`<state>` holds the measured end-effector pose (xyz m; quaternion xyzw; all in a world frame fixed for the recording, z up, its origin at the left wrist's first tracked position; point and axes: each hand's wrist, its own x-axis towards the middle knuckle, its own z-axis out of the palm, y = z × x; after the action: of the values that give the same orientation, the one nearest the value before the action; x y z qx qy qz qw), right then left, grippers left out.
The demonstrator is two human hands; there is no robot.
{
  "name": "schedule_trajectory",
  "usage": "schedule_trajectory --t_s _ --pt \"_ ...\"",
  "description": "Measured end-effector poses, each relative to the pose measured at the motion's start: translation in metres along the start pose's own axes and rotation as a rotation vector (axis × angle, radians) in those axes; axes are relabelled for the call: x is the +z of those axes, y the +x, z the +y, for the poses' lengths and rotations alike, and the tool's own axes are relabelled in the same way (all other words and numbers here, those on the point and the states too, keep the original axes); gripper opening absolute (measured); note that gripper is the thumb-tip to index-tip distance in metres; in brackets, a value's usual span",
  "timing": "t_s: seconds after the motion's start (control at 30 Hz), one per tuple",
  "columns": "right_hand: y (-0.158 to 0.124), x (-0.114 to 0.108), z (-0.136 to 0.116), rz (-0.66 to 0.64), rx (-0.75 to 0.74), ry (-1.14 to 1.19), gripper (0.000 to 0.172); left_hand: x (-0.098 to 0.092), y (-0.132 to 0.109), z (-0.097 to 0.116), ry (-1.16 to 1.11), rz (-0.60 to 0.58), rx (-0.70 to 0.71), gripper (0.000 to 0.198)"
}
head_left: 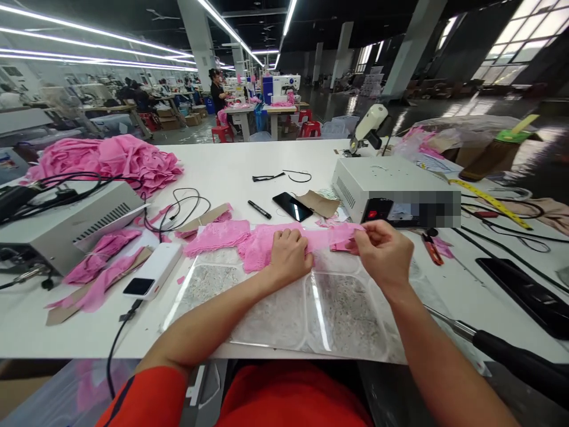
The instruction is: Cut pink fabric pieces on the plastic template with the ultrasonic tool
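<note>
A strip of pink lace fabric lies across a clear plastic sheet on the white table. My left hand rests on the strip, its fingers curled and pressed down on the cloth. At the strip's right end, my right hand pinches the thin, sheer edge between thumb and fingers, lifted slightly. Between the hands the fabric is drawn out fairly flat. Another pink lace piece joins or overlaps it at the left; I cannot tell which.
Behind the fabric lie a black phone and a marker pen. A grey machine box stands right, another left. A pink cloth heap, a white power bank, orange-handled snips and a black-handled tool surround the sheet.
</note>
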<state>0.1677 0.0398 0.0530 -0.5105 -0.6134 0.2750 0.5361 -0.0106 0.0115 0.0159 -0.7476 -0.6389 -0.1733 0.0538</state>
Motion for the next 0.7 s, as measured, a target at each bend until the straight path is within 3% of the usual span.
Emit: schedule_trajectory --t_s 0.13,0.3,0.4,0.53,0.7 --pt "-0.022 -0.056 0.041 -0.008 0.069 -0.369 0.018 0.003 -0.026 0.018 -0.037 -0.061 0.262 0.007" --pt "-0.054 -0.096 0.067 -0.293 0.055 -0.935 0.014 0.005 -0.058 0.034 -0.131 -0.195 0.593 0.007" --pt "-0.059 -0.105 0.068 -0.342 0.038 -1.008 0.009 -0.001 -0.062 0.020 -0.152 -0.209 0.555 0.009" --pt "-0.050 -0.093 0.065 -0.320 -0.144 -0.829 0.012 -0.019 -0.067 -0.031 -0.034 -0.125 0.303 0.011" --pt "-0.039 -0.029 0.050 -0.612 -0.347 -0.528 0.016 -0.035 -0.089 -0.083 0.045 -0.100 0.124 0.018"
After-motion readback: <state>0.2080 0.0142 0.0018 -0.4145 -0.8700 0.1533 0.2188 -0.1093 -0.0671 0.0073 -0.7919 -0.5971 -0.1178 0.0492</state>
